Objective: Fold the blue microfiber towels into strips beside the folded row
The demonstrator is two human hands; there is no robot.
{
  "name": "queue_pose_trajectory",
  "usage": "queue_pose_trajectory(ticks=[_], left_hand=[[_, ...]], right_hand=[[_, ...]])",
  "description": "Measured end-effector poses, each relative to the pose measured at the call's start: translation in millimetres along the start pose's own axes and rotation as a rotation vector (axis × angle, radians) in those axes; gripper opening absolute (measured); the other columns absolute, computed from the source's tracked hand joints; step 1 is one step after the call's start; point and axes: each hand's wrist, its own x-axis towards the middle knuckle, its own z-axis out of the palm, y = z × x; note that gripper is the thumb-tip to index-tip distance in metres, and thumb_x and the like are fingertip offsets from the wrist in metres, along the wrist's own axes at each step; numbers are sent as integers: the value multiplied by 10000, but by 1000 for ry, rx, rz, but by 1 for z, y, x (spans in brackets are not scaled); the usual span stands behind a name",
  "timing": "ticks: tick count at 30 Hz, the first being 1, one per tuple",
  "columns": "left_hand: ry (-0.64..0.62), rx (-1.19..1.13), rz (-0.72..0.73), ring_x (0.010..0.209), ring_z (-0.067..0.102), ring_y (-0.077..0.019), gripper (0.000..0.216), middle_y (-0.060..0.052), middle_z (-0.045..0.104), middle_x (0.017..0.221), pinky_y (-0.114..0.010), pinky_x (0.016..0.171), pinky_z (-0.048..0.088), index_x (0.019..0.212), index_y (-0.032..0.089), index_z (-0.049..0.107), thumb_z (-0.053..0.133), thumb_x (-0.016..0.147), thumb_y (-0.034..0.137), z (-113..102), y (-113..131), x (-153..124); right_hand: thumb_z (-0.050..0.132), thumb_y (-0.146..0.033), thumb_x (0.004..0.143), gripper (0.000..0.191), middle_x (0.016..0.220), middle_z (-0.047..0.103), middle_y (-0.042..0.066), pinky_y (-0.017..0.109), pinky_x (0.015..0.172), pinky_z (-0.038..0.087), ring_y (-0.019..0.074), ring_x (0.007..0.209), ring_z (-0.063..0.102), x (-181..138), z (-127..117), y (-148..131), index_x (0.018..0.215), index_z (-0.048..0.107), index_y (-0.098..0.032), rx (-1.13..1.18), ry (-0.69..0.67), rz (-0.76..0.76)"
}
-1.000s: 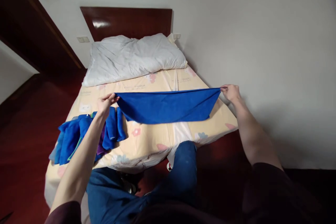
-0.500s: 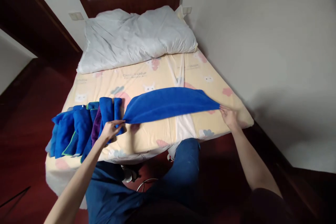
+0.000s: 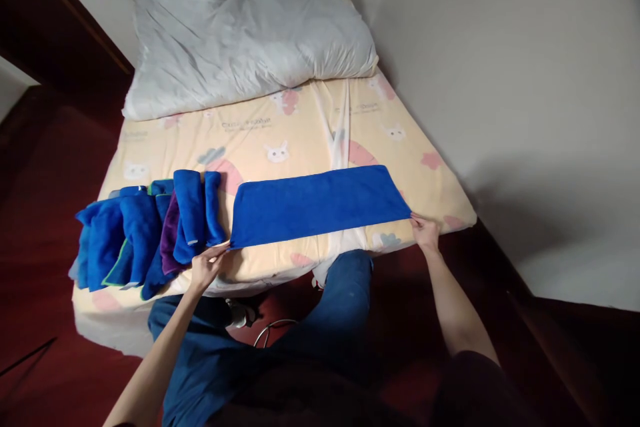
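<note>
A long blue towel (image 3: 317,205) lies flat, folded into a strip, across the near part of the bed (image 3: 310,133). My left hand (image 3: 206,265) pinches its near left corner. My right hand (image 3: 425,232) pinches its near right corner at the bed's edge. Left of the towel lies a row of folded blue towels (image 3: 145,230) with one purple one (image 3: 173,233) among them.
A white crumpled duvet (image 3: 250,33) lies at the head of the bed. The sheet is pale yellow with cartoon prints. A white wall runs along the bed's right side. Dark red floor surrounds the bed. My knee in blue trousers (image 3: 345,287) presses against the bed's foot.
The towel was held stretched in the air; both hands have lowered it toward me and it now lies flat on the bed. The view has tilted down.
</note>
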Motion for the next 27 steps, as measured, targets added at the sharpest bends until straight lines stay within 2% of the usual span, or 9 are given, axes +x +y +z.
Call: queue_pose_trajectory(ticks=[2, 7, 10, 13, 16, 19, 22, 25, 27], left_hand=[[17, -6, 4, 1126, 743, -273, 414, -90, 787, 1175, -434, 1033, 602, 1100, 186, 807, 498, 964, 426, 0, -3, -4], [-202, 255, 254, 1180, 693, -269, 413, -80, 749, 1285, -402, 942, 626, 1192, 231, 794, 490, 915, 263, 4, -20, -20], [-191, 433, 375, 1174, 678, -315, 404, -96, 726, 1332, -440, 904, 610, 1176, 221, 794, 495, 906, 195, 8, -18, -30], [-85, 506, 425, 1216, 657, -339, 396, -88, 708, 1367, -472, 962, 574, 1198, 220, 781, 495, 930, 171, 14, 14, -22], [30, 452, 381, 1429, 514, -349, 495, -99, 553, 1559, -522, 1141, 469, 1459, 208, 625, 471, 989, 213, 29, 75, 16], [94, 368, 294, 1601, 246, -340, 628, -143, 285, 1716, -567, 1267, 316, 1632, 122, 370, 428, 1034, 304, 69, 140, 70], [58, 298, 238, 1630, 135, -312, 643, -167, 209, 1732, -549, 1311, 233, 1638, 54, 317, 342, 1059, 330, 131, 179, 107], [-82, 245, 198, 1624, 168, -293, 636, -192, 270, 1707, -526, 1323, 208, 1625, 24, 336, 294, 1047, 288, 190, 183, 113], [-96, 221, 164, 1617, 204, -286, 637, -189, 299, 1696, -532, 1328, 187, 1634, 36, 327, 274, 1043, 268, 215, 174, 106]], right_hand=[[586, -257, 846, 270, 1154, 794, 170, 472, 1134, 540, 313, 1124, 762, -3, 0, -2, 939, 810, -139, -20, -7, -2], [531, -137, 836, 300, 1228, 777, 140, 473, 1185, 501, 294, 1261, 697, -21, -5, -2, 908, 820, -169, -112, -117, -87], [502, -55, 792, 368, 1291, 750, 154, 471, 1158, 529, 302, 1318, 656, -28, -13, -14, 925, 829, -160, -258, -170, -77], [477, -53, 821, 435, 1361, 712, 168, 501, 1173, 494, 318, 1410, 568, -26, -17, -55, 1090, 813, -121, -405, -115, -135], [438, -171, 967, 497, 1544, 568, 174, 583, 1225, 391, 326, 1513, 435, -20, -1, -132, 1401, 669, -97, -389, 9, -322], [385, -299, 1060, 558, 1697, 346, 154, 606, 1272, 282, 325, 1603, 270, -29, 43, -218, 1580, 483, -123, -316, -25, -482], [385, -343, 1077, 585, 1742, 236, 123, 572, 1314, 174, 320, 1633, 173, -63, 104, -275, 1627, 408, -144, -265, -222, -640], [453, -246, 1030, 637, 1739, 241, 103, 549, 1329, 122, 289, 1638, 167, -102, 155, -284, 1655, 350, -175, -212, -475, -733], [481, -217, 1011, 689, 1749, 206, 75, 547, 1333, 91, 273, 1642, 150, -117, 173, -276, 1674, 295, -213, -189, -552, -743]])
